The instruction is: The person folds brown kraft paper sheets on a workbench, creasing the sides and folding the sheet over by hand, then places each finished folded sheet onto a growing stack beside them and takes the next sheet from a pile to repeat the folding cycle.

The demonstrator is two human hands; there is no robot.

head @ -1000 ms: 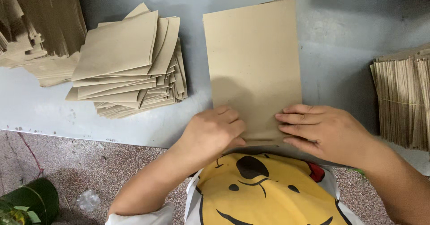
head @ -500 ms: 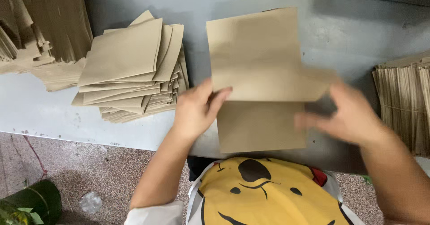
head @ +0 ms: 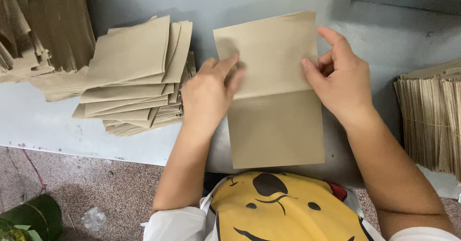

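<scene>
Partly cut off at three o'clock, a bundled brown stack point(head: 432, 118). Left hand point(head: 209, 94) and right hand point(head: 338, 80), apart, press flat on the tan folded sheet point(head: 276, 126), centre table; folded pile point(head: 134, 75) at nine o'clock.

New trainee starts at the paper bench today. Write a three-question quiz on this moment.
1. True or false: both hands touch the brown paper sheet.
2. The fanned pile of folded sheets lies on which side of the left hand? A) its left B) its right
3. Fill in: the right hand rests at the sheet's ___ edge.

Key: 1 true; 2 A; 3 right
</scene>
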